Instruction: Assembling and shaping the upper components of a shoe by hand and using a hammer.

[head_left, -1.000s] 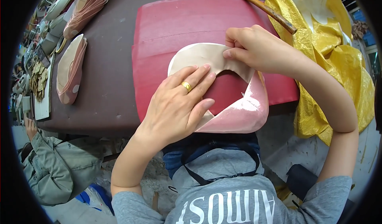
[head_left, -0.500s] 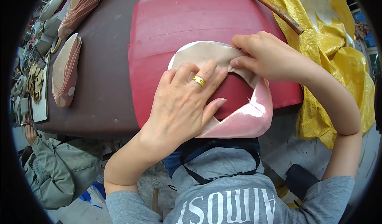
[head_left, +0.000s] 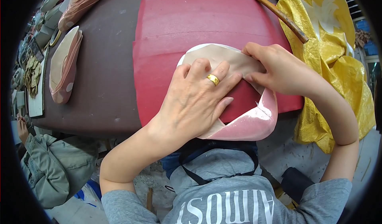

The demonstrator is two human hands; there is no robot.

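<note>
A shoe upper in shiny pink fabric with a beige lining lies curved over a red mat, open in the middle. Across the lining's left part rests my left hand, fingers spread and slightly bent, a gold ring on one. Its index fingertip presses at the lining's inner edge. Right beside that fingertip, my right hand pinches the upper's rim between thumb and bent fingers. A thin white edge shows around the lining's far side. The left palm hides part of the upper.
A wooden-handled hammer lies at the far right, by a yellow woven sack. Stacks of pink and beige shoe pieces sit on the brown table at left. Another person's sleeve is at lower left.
Both hands have shifted slightly right along the lining, still pressing and pinching. The upper has moved a little right with them. The whole view has also drifted slightly.
</note>
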